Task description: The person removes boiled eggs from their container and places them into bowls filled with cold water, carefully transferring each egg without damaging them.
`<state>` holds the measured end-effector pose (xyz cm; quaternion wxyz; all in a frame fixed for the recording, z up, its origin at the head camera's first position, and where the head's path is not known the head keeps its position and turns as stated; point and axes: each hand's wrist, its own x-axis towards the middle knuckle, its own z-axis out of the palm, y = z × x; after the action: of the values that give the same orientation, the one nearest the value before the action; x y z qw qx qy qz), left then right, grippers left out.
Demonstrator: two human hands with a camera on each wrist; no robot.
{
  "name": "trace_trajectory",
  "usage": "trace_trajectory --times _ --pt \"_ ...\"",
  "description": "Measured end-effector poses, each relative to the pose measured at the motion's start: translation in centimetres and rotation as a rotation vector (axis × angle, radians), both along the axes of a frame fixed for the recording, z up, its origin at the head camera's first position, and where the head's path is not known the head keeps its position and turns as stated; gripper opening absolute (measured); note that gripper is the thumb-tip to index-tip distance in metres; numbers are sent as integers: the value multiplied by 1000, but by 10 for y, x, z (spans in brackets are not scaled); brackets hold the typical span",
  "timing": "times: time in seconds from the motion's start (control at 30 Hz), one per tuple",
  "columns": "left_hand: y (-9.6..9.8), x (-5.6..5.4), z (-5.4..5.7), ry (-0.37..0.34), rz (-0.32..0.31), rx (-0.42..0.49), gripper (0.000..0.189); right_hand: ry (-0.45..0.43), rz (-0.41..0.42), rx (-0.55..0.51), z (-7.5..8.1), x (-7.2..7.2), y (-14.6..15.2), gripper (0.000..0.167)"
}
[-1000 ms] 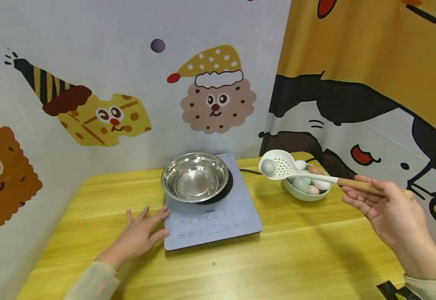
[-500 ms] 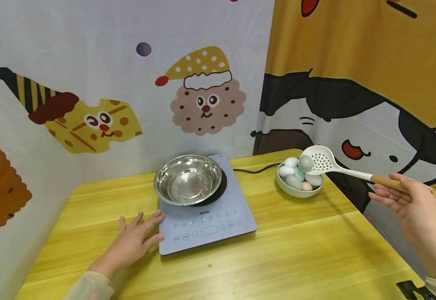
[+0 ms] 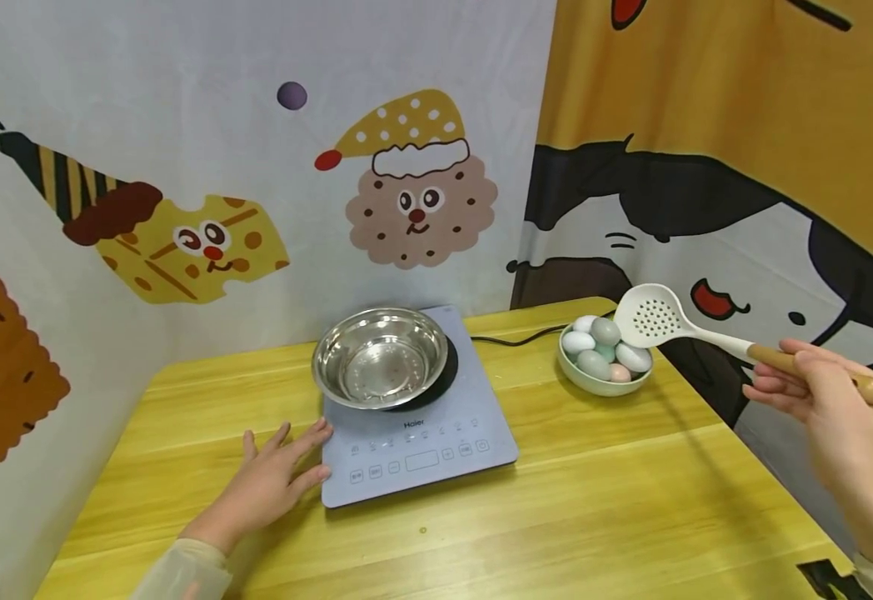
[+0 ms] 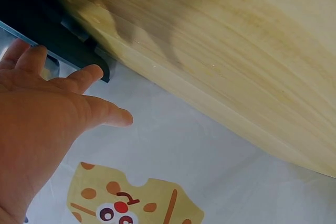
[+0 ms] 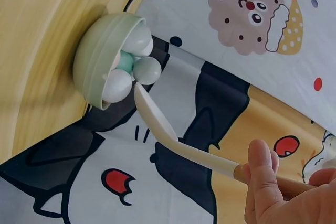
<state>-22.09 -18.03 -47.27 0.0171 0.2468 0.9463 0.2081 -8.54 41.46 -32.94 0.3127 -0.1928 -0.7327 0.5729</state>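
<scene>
My right hand (image 3: 849, 433) grips the wooden handle of a white slotted spoon (image 3: 652, 317). The spoon's perforated head is bare and tilts at the right rim of a pale green bowl (image 3: 603, 383). Several eggs in white, grey-green and pink fill that bowl, and a grey-green egg (image 3: 606, 332) lies on top of the pile beside the spoon's edge. In the right wrist view the spoon tip is right at this egg. My left hand (image 3: 267, 483), fingers spread, touches the left edge of a grey induction cooker (image 3: 436, 433). A shiny steel basin (image 3: 380, 358) rests on the cooker.
The yellow wood-grain table (image 3: 556, 517) runs up to a white cartoon-printed cloth at the back and an orange one at the right. A black cord (image 3: 515, 342) leads from the cooker behind the bowl. A black object (image 3: 826, 579) shows at the lower right.
The slotted spoon moved right to the bowl with a grey-green egg in it, then tipped; that egg now lies on the pile. The left hand stays at the cooker.
</scene>
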Motion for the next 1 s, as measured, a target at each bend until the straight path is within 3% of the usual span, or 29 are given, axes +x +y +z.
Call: trace_trajectory --times 0.13,0.4,0.5,0.63,0.83,1.0 --pt "0 0 -1 -3 1 -3 59 -23 -22 66 1 4 0 36" --pt "0 1 1 -16 4 13 59 89 21 -46 -6 15 -1 24" --pt "-1 1 1 -25 5 15 60 125 -18 -82 -6 15 -3 25" --pt "-2 0 1 -30 7 22 60 213 5 -159 -7 12 -3 27" --pt "-1 3 3 -27 7 17 60 276 85 -208 -11 7 3 32" --pt "-1 3 4 -33 19 4 60 370 274 -297 -15 2 6 30"
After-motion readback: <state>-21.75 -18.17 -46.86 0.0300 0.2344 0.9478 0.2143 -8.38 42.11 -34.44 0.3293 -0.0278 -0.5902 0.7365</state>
